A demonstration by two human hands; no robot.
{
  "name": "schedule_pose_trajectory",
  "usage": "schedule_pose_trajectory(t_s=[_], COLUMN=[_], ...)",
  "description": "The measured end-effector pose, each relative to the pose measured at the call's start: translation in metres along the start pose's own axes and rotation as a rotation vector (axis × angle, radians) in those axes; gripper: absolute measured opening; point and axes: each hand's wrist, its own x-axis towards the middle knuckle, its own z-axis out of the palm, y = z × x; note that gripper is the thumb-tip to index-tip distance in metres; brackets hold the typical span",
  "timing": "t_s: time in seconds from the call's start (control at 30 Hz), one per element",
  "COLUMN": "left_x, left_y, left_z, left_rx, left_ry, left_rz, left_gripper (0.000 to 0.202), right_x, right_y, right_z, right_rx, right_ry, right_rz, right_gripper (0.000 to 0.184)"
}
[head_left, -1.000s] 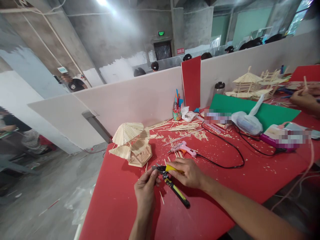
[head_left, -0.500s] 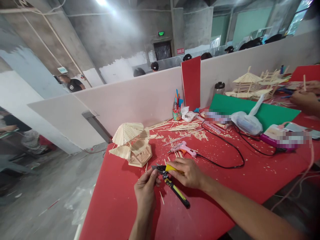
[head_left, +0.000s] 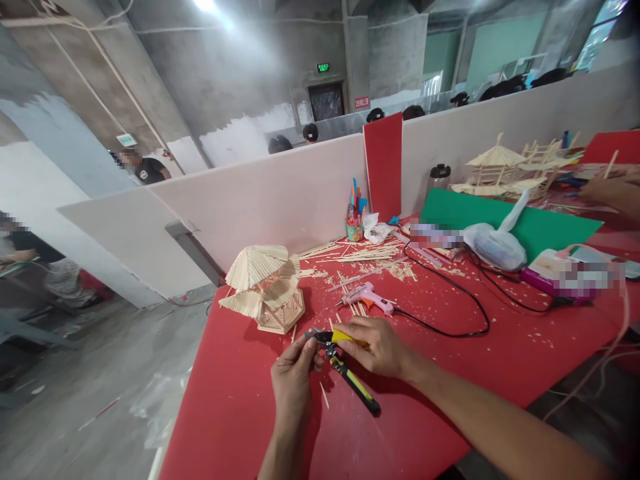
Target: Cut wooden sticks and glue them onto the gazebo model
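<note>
My right hand is closed round a yellow-handled utility knife with a black front part, pointing left. At its tip, my left hand is closed in a pinch; whatever lies between thumb and fingers is too small and hidden to name. Under both hands, yellow-and-black pliers rest with one handle reaching towards me, their jaws partly covered. A thin wooden stick lies beside them. Beyond my left hand stands a small pavilion model built of wooden sticks, with a tiered roof and a many-sided base.
A pink glue gun with a black cord lies behind my right hand. Loose sticks and shavings cover the red table at the back. A pen cup, green board and plastic bag stand farther off. A co-worker's hand holds a stick.
My hands stay nearly still, the left one shifting very slightly right. At the far right, the co-worker's hand and stick have moved, and the stick now leans.
</note>
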Motion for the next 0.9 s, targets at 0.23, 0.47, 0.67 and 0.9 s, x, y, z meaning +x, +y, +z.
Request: schedule_pose_trajectory(t_s=[0.23, 0.47, 0.67, 0.9], left_x=[-0.0001, -0.0013, 0.0000, 0.0029], left_y=[-0.0036, -0.0026, -0.0045, -0.0093], left_z=[-0.0024, 0.0002, -0.0015, -0.0041], left_rx=[-0.017, -0.021, -0.024, -0.030], left_ry=[0.006, 0.017, 0.029, -0.002], left_rz=[0.043, 0.020, 0.034, 0.014], left_gripper=[0.031, 0.032, 0.032, 0.033], right_x=[-0.0006, -0.0002, 0.0000, -0.0003], right_y=[0.0010, 0.0005, 0.0009, 0.0004], right_z=[-0.0003, -0.0005, -0.0007, 0.0004], right_rx=[0.000, -0.054, -0.012, -0.101], right_ry=[-0.002, 0.024, 0.005, 0.040], right_rz=[0.010, -0.019, -0.011, -0.034], right_gripper=[0.031, 0.032, 0.031, 0.034])
